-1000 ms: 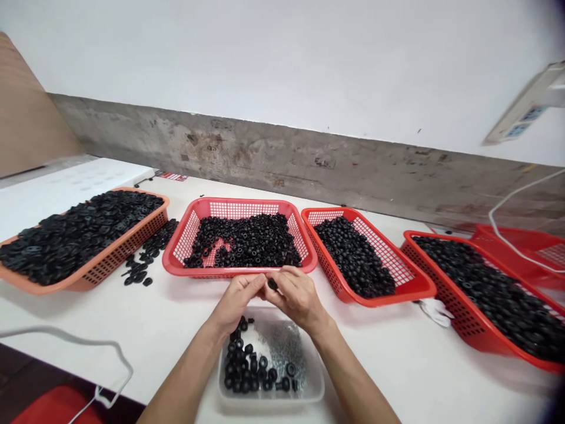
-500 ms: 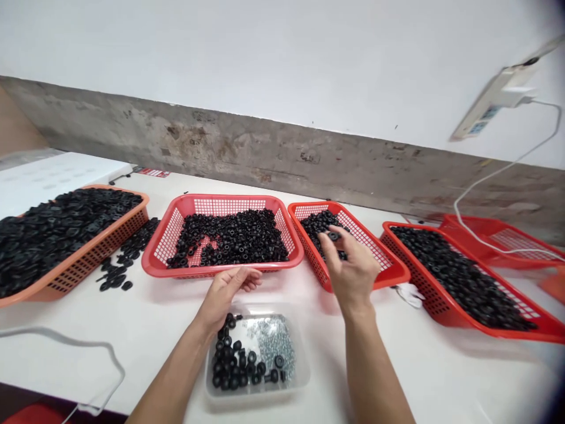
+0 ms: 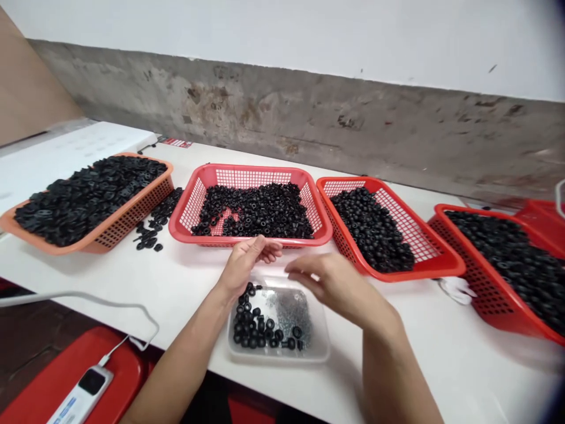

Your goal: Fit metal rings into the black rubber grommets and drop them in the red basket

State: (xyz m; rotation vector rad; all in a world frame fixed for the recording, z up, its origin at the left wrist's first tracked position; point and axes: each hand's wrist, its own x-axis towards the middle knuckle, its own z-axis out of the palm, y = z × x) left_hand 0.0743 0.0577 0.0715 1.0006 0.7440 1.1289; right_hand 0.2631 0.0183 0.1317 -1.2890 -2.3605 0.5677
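Observation:
My left hand hangs just in front of the middle red basket's near rim, fingers loosely curled and holding nothing I can see. My right hand is spread over the back edge of a see-through plastic tub, and no part shows in its fingers. Inside the tub, black rubber grommets lie beside a patch of small grey metal pieces. The middle basket holds a heap of black rubber rings.
A red basket of black beads stands right of the middle one, and another sits further right. An orange basket of flat black parts is at left, with loose black pieces beside it. Below the table edge, a power strip lies on a red stool.
My right hand has moved left and down, from over the right-hand basket to above the tub. My left hand has barely shifted, and the whole view has tilted and moved.

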